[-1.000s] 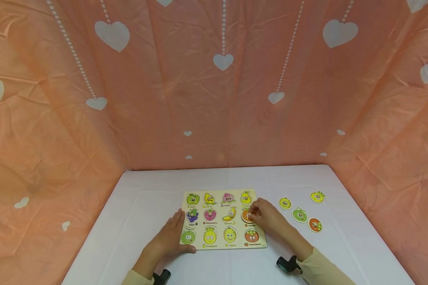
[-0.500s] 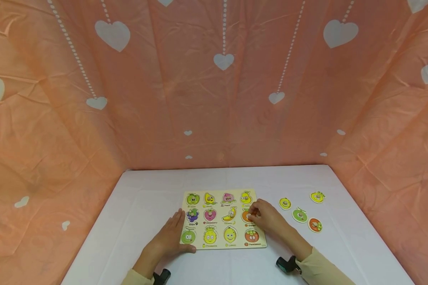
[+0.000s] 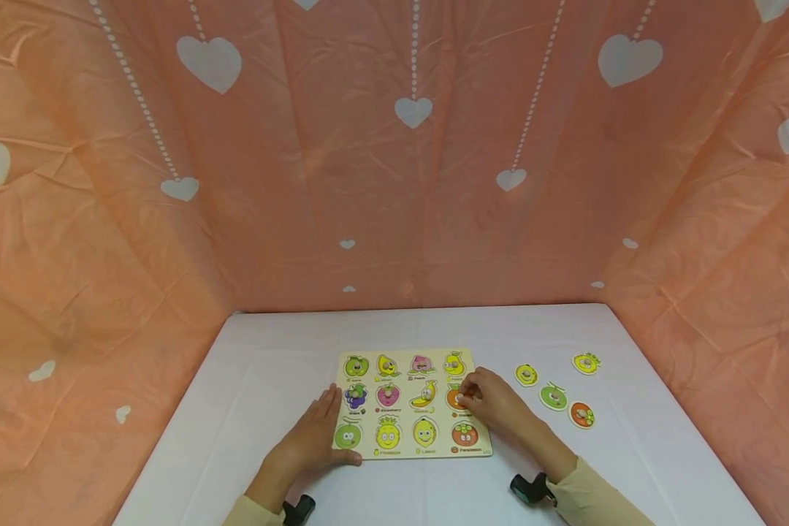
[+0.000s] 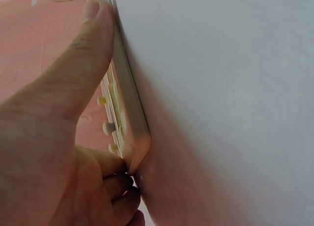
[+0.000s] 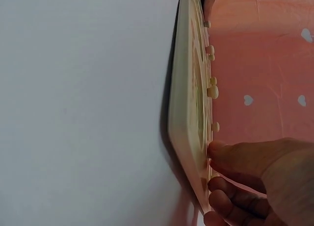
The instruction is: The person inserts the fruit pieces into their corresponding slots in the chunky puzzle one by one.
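A pale wooden fruit puzzle board lies flat on the white table. My left hand rests along its left edge, fingers extended and thumb against the near edge. With thumb and fingertips my right hand pinches the orange puzzle piece by its knob, at its place in the middle row; the fingers partly cover it. Knobbed fruit pieces such as the grape, strawberry and banana sit in the upper two rows. The bottom row shows printed fruit faces, with no knobs visible.
Several loose pieces lie on the table to the right: a yellow round one, a green one, a pineapple and an orange-red persimmon. An orange cloth with hearts rises behind the table's far edge.
Almost nothing differs. The right fingers stay on the orange piece, which looks seated slightly differently than a second ago. The left hand and loose pieces have not moved.
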A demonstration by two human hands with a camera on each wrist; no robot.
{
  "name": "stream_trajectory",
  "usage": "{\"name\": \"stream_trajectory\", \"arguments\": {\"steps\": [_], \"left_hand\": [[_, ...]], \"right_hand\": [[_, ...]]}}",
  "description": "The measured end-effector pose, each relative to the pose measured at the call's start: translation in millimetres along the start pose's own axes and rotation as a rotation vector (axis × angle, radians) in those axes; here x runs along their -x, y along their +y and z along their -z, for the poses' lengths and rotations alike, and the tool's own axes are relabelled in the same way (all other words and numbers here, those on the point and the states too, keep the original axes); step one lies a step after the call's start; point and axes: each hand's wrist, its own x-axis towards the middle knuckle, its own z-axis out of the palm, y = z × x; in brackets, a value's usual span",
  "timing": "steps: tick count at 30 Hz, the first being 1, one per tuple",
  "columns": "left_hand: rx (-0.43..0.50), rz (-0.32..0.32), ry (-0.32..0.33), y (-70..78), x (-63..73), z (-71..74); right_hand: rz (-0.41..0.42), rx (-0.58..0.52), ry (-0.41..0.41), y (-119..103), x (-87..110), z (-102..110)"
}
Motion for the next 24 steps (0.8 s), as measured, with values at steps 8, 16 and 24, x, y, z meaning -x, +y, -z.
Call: {"name": "stream_trajectory", "arguments": {"steps": [8, 16, 24], "left_hand": [[-0.008, -0.006, 0.001, -0.8, 0.9, -0.9], [-0.016, -0.014, 0.0, -0.7, 1.9, -0.8], [-0.026, -0.034, -0.002, -2.8, 3.3, 1.6]], "right_hand": [[0.008, 0.023, 0.045, 8, 5.9, 8], [-0.033, 0.036, 0.083, 21, 14.6, 26], [0.008, 0.054, 0.145, 32, 21.8, 48]]}}
